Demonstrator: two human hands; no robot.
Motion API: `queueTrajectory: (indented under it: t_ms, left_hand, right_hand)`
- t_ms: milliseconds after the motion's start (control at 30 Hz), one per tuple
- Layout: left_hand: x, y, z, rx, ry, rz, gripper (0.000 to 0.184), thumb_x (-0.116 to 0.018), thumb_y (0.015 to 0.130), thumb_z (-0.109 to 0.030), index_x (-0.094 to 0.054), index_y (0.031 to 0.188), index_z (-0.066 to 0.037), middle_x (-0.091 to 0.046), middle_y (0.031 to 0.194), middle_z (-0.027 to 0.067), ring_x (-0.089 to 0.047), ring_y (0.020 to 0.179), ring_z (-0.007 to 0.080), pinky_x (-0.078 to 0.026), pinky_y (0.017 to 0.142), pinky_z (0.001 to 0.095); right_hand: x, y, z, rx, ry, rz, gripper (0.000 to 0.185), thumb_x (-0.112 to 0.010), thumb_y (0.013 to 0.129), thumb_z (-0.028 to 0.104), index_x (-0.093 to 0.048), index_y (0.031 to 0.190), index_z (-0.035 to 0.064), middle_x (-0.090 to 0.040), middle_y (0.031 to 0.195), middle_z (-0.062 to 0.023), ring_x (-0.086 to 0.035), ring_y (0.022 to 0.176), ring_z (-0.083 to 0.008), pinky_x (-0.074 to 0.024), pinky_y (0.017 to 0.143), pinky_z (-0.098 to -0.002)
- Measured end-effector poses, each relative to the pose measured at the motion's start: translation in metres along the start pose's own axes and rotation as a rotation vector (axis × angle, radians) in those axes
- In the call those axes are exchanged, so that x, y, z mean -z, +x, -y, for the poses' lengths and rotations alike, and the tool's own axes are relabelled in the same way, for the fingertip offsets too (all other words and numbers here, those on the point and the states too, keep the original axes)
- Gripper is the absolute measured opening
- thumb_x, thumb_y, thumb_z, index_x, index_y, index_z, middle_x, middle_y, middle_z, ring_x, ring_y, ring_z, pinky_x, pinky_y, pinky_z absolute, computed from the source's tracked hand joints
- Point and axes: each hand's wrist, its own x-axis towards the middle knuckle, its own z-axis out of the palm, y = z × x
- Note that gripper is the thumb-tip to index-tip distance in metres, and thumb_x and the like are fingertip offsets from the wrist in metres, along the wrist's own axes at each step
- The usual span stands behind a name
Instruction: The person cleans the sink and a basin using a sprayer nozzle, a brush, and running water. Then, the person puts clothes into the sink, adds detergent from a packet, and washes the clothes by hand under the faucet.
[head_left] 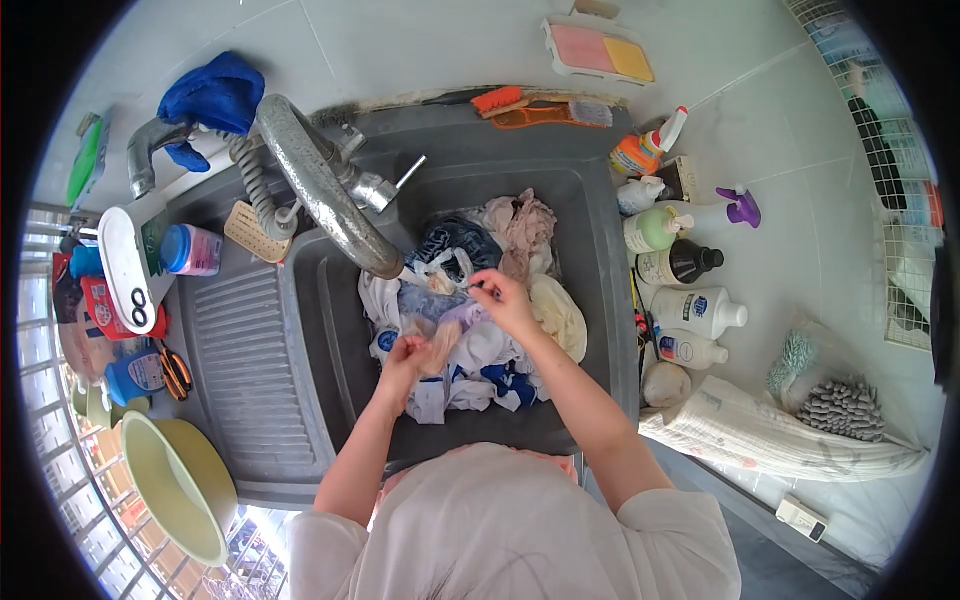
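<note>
A heap of wet-looking laundry (485, 345) fills the basin of the dark grey sink (340, 375). My left hand (402, 368) is closed, its fingers pinching a thin, sheer beige cloth (442, 345) over the near left of the heap. Slightly farther off and to the right, my right hand (508, 303) is closed in a pinch; a small dark bit shows at its fingertips, too small to name. Around the hands lie a lilac cloth (466, 316), a dark navy garment (455, 245), a pinkish garment (522, 232) and a cream cloth (558, 318).
A metal faucet (325, 200) arches over the basin's far left. The ribbed washboard (245, 350) lies left, with a yellow-green tub (180, 490) below it. Several bottles, including a white one (698, 312), line the right edge. Brushes (545, 113) rest on the back ledge.
</note>
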Motion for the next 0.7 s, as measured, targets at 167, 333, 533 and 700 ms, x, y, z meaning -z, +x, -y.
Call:
queueTrajectory:
  t_ms: [167, 333, 533, 700]
  left_hand:
    - [0.004, -0.032, -0.012, -0.246, 0.477, 0.106, 0.037, -0.069, 0.068, 0.007, -0.052, 0.097, -0.008, -0.052, 0.089, -0.0029, -0.048, 0.083, 0.0088, -0.041, 0.076, 0.0226]
    - [-0.025, -0.050, -0.051, -0.599, 0.496, 0.372, 0.040, -0.070, 0.069, 0.005, -0.054, 0.104, -0.007, -0.056, 0.101, 0.0034, -0.055, 0.096, 0.0142, -0.045, 0.082, 0.0270]
    - [-0.027, -0.011, -0.045, -0.524, 0.851, 0.182, 0.066, -0.073, 0.075, -0.004, -0.039, 0.132, -0.005, -0.038, 0.142, 0.0170, -0.050, 0.124, 0.0310, -0.045, 0.099, 0.0383]
    - [0.006, 0.023, -0.009, -0.476, 1.224, 0.011, 0.060, -0.072, 0.077, -0.014, -0.048, 0.131, -0.004, -0.046, 0.136, 0.0228, -0.049, 0.122, 0.0395, -0.044, 0.098, 0.0402]
  right_hand:
    - [0.014, -0.036, 0.022, -0.151, 0.208, -0.020, 0.018, -0.067, 0.086, 0.007, -0.065, 0.104, 0.0071, -0.055, 0.071, 0.0059, -0.046, 0.065, -0.0033, -0.0368, 0.061, -0.0198]
    - [0.026, -0.044, 0.083, -0.231, 0.688, 0.042, 0.021, -0.065, 0.088, 0.007, -0.064, 0.109, 0.0064, -0.052, 0.081, 0.0063, -0.044, 0.073, -0.0020, -0.0341, 0.065, -0.0183]
    - [0.027, -0.032, 0.056, 0.125, -0.435, -0.179, 0.032, -0.069, 0.082, 0.012, -0.063, 0.114, 0.0089, -0.061, 0.095, -0.0045, -0.058, 0.091, -0.0209, -0.0453, 0.082, -0.0324]
    - [0.012, -0.030, 0.044, 0.176, -0.514, 0.005, 0.039, -0.068, 0.080, 0.011, -0.061, 0.118, 0.0100, -0.059, 0.113, -0.0106, -0.055, 0.108, -0.0312, -0.0439, 0.092, -0.0396]
